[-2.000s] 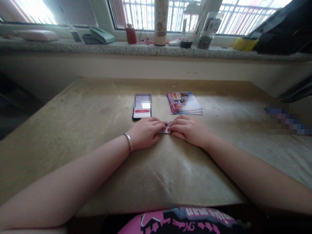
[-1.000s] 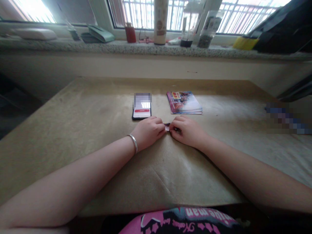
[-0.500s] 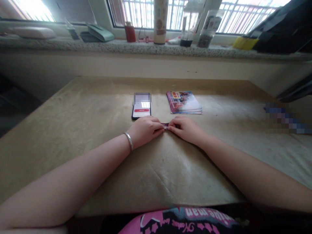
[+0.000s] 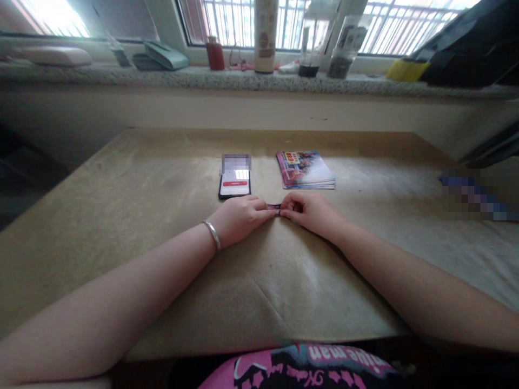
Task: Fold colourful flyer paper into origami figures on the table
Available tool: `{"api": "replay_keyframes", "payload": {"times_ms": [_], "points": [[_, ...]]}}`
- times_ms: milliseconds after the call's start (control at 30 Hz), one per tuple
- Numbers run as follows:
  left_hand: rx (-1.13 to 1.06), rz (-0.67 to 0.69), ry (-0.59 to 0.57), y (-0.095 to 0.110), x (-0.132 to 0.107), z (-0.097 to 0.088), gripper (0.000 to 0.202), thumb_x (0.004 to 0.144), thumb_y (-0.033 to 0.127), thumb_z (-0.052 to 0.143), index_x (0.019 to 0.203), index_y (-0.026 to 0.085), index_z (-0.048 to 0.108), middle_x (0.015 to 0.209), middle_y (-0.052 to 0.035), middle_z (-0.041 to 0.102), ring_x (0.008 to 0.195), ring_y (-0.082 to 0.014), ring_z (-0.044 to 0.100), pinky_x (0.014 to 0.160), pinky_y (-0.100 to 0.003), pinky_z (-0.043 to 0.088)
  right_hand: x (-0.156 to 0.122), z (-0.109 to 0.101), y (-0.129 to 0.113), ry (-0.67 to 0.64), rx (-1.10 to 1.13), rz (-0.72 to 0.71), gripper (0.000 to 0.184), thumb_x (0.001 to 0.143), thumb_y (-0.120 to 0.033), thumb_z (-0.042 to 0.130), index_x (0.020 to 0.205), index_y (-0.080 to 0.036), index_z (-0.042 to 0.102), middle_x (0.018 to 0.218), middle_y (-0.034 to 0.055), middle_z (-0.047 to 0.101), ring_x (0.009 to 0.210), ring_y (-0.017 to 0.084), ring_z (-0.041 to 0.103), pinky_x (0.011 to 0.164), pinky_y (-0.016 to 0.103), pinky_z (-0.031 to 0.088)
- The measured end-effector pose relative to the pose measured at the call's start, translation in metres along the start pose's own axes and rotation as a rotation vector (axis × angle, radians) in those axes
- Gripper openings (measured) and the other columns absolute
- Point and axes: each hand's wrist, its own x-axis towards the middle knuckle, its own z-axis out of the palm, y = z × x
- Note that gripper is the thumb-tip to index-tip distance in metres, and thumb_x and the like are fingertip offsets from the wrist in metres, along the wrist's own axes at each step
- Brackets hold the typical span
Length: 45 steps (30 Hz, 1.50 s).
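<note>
Left hand (image 4: 240, 219) and right hand (image 4: 313, 210) both pinched on the narrow purple printed paper strip (image 4: 273, 206) between them, so uneven finger pressure could skew the strip or crease it crookedly.

We are recording with one head-worn camera, looking from above the near edge of the table (image 4: 219, 308), facing forward and down across it. We are sitting close: the wearer's shirt (image 4: 300, 370) is showing just before that edge. We are keeping the left hand (image 4: 239, 219) and right hand (image 4: 308, 210) mid-table, both far table corners, and the windowsill (image 4: 227, 80) beyond the table in frame.
</note>
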Motion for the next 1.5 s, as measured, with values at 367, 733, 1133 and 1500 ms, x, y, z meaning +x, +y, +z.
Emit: {"api": "replay_keyframes", "payload": {"times_ms": [367,733,1133,1500], "points": [[-0.045,-0.03,0.028,0.0,0.001,0.006,0.023,0.093,0.022,0.047,0.108,0.022,0.065,0.089,-0.0032,0.066,0.077,-0.0142,0.059,0.067,-0.025,0.047,-0.011,-0.009,-0.005,0.027,-0.405,-0.272,0.02,0.087,-0.026,0.052,0.089,-0.022,0.072,0.086,0.0045,0.069,0.077,0.018,0.061,0.068,0.029,0.041],[-0.037,-0.019,0.096,0.001,0.001,0.01,0.019,0.09,0.02,0.052,0.103,0.022,0.066,0.082,-0.0012,0.064,0.071,-0.0142,0.055,0.062,-0.024,0.043,-0.007,-0.007,-0.006,0.013,-0.377,-0.243,0.022,0.087,-0.024,0.051,0.086,-0.019,0.072,0.086,0.0056,0.068,0.08,0.018,0.06,0.072,0.028,0.042],[-0.058,-0.093,0.04,0.007,0.006,0.004,0.019,0.09,0.021,0.051,0.097,0.022,0.069,0.081,-0.0025,0.063,0.071,-0.0132,0.055,0.063,-0.024,0.043,-0.007,-0.005,-0.007,0.023,-0.31,-0.153,0.019,0.084,-0.024,0.053,0.083,-0.021,0.071,0.086,0.0038,0.066,0.08,0.018,0.059,0.069,0.027,0.04],[-0.076,-0.136,-0.005,0.009,0.008,0.0,0.019,0.091,0.022,0.052,0.098,0.023,0.069,0.083,-0.0028,0.063,0.072,-0.0138,0.055,0.064,-0.025,0.043,-0.009,-0.006,-0.012,0.004,-0.43,-0.209,0.021,0.085,-0.024,0.05,0.082,-0.019,0.07,0.083,0.0051,0.065,0.08,0.018,0.058,0.067,0.028,0.038]]}}
